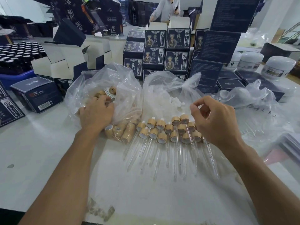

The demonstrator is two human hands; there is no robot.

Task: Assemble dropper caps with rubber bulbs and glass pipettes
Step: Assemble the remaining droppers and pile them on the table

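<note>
On the far left of the white table [48, 151], dark bottles [17, 52] stood in rows, cut off by the frame edge. Our left hand [95, 113] reached into the clear bag of wooden caps [103, 95]; its fingertips were hidden by the plastic, so we could not tell whether they grasped a cap. At centre, finished droppers [168, 129] lay in two rough rows, their glass pipettes [176, 153] hard to make out against the table. Behind them, a second bag held white rubber bulbs [176, 101], blurred by the film. Our right hand [214, 120] hovered above the droppers, fingers curled, grasping nothing visible. Further right, a third bag [256, 111] held contents we could not identify.
</note>
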